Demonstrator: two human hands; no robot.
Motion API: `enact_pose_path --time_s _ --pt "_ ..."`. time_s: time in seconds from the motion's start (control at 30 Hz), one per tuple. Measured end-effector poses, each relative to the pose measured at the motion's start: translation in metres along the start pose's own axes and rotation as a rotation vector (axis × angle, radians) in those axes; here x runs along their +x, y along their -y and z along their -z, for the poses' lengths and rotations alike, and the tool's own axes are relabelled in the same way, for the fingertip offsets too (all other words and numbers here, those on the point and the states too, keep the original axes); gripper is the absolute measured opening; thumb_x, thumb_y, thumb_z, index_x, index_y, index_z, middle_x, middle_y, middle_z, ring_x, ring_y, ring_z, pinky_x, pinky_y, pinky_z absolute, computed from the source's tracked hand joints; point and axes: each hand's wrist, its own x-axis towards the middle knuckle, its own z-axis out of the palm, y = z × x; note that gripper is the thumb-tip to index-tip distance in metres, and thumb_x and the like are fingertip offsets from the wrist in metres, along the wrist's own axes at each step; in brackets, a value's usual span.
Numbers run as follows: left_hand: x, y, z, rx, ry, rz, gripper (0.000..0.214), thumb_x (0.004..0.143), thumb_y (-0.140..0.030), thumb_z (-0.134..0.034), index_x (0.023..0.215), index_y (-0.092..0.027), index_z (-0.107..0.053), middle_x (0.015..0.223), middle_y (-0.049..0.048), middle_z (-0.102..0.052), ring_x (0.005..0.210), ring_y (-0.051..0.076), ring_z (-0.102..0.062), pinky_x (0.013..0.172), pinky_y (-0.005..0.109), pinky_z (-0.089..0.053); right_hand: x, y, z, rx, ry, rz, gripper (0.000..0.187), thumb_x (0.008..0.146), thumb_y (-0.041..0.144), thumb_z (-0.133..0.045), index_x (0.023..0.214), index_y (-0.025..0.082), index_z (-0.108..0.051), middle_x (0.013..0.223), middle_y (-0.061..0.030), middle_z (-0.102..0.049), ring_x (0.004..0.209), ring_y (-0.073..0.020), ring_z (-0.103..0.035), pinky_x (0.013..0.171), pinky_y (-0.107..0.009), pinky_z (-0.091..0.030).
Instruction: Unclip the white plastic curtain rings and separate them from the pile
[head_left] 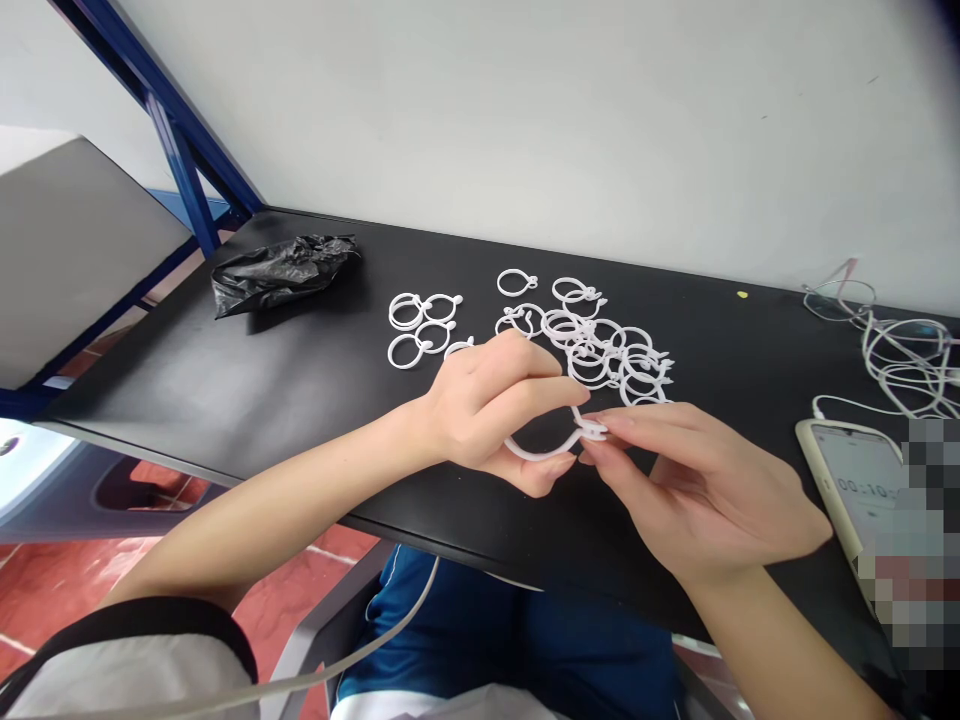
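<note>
White plastic curtain ring (538,455) sits between the two hands, above the front part of the black bench (225,390). The left hand (499,405) grasps its hoop, fingers curled over the far side and thumb beneath; the right hand (712,490) pinches the small tabs between thumb and forefinger. Whether the tabs are engaged is too small to tell.

The pinch covers little plastic, so a slip of the right fingertips could let the hoop spring or flick away. Uneven squeezing by the left hand might twist the tabs out of line, and too much bending could crack them.

Behind the hands, a heap of rings (587,330) overlaps and could snag or scatter if the knuckles brush it. A smaller ring cluster (426,346) lies near the left wrist, similarly exposed. A sideways swing of the right forearm might nudge the phone (847,470).
</note>
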Motion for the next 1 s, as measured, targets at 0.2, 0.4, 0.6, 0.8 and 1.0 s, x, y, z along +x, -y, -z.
enact_pose_path --time_s 0.2,0.4,0.6,0.8,1.0 --pt "0.0003 -0.0002 0.0013 -0.001 0.017 0.003 0.031 0.092 -0.042 -0.048 0.095 -0.014 -0.061 0.072 0.0005 -0.054 0.060 0.011 -0.053 0.048 0.024 -0.044 0.0002 -0.0010 -0.0006 0.013 -0.005 0.003 0.034 0.076 0.004 -0.078 0.103 0.025 -0.071 0.086 0.0010 -0.078 0.071 -0.0153 -0.073 0.059 -0.027 -0.062" --pt "0.0001 -0.0003 0.0008 0.008 0.011 0.004 0.031 0.092 -0.042 -0.048 0.094 -0.014 -0.060 0.071 0.0000 -0.054 0.059 0.011 -0.052 0.046 0.024 -0.043 0.0001 -0.0007 -0.0009 0.021 -0.004 -0.013 0.032 0.076 0.005 -0.078 0.101 0.025 -0.071 0.084 0.0014 -0.078 0.070 -0.0149 -0.072 0.057 -0.027 -0.062" --pt "0.0000 0.0003 0.0003 0.000 0.006 0.001 0.031 0.092 -0.042 -0.048 0.093 -0.013 -0.060 0.070 0.0006 -0.055 0.059 0.011 -0.053 0.045 0.023 -0.043 -0.0005 -0.0005 -0.0010 0.031 -0.003 -0.032 0.033 0.076 0.005 -0.079 0.101 0.025 -0.070 0.085 0.0017 -0.078 0.070 -0.0149 -0.072 0.058 -0.027 -0.062" --pt "0.0014 -0.0008 0.0021 0.021 0.027 0.017 0.031 0.091 -0.046 -0.047 0.095 -0.017 -0.059 0.069 -0.0005 -0.056 0.058 0.011 -0.054 0.046 0.023 -0.046 0.0018 0.0001 -0.0007 0.023 -0.009 -0.013 0.035 0.077 0.006 -0.078 0.105 0.027 -0.072 0.085 0.0019 -0.079 0.068 -0.0163 -0.074 0.056 -0.027 -0.064" --pt "0.0017 -0.0008 0.0036 0.041 0.068 0.025 0.027 0.093 -0.045 -0.045 0.098 -0.020 -0.055 0.069 -0.0015 -0.055 0.055 0.012 -0.052 0.046 0.024 -0.044 -0.0034 0.0014 -0.0010 -0.016 -0.048 0.019 0.049 0.073 0.003 -0.081 0.113 0.030 -0.072 0.093 0.0037 -0.080 0.071 -0.0189 -0.077 0.060 -0.030 -0.067"
